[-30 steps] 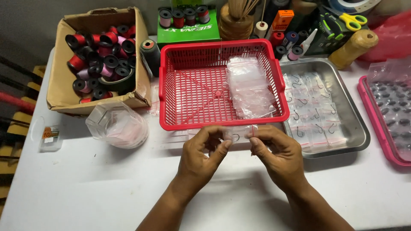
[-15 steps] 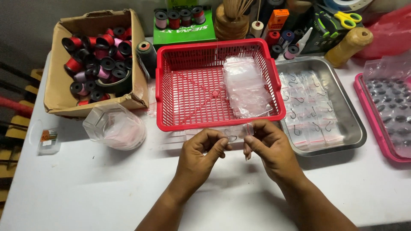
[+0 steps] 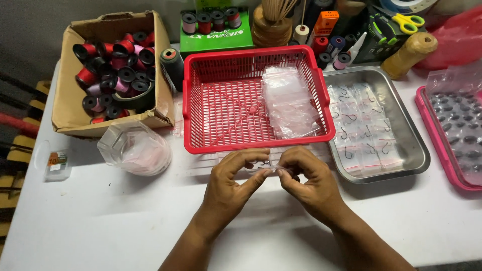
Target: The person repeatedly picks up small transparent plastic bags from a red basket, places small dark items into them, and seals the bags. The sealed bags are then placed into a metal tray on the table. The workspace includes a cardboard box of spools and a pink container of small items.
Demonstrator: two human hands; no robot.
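Left hand (image 3: pixel 232 176): near the middle of the white table (image 3: pixel 100 221), fingers curled, thumb and forefinger pinching the left end of a small clear bag (image 3: pixel 265 166)
Right hand (image 3: pixel 307 176): just right of the left one, fingertips pinching the right end of the same bag, knuckles bent toward the other hand
Small clear bag: held between the two hands just above the table, right in front of the near rim of the red basket; something dark and thin shows inside it (too small to tell what)
Red basket (image 3: pixel 221 108): far side of the hands, mesh floor mostly bare on its left half, a heap of clear bags (image 3: pixel 288 100) lying in its right half
Metal tray (image 3: pixel 414 145): right of the basket, touching or almost touching it, holding small clear bags with hooks (image 3: pixel 364 125) laid flat in rows
Pink tray (image 3: pixel 436 135): at the right edge of the table, filled with small dark pieces under clear plastic
Cardboard box (image 3: pixel 68 90): far left, full of thread spools (image 3: pixel 113 70) in red, pink and black
Clear plastic jar (image 3: pixel 134 148): lying on its side near the box, left of the hands
Green box (image 3: pixel 216 37): far side of the basket, a row of spools standing on top
Scissors (image 3: pixel 401 21): far right corner, yellow and green handles, among more spools and a wound bobbin of tan cord (image 3: pixel 409 52)
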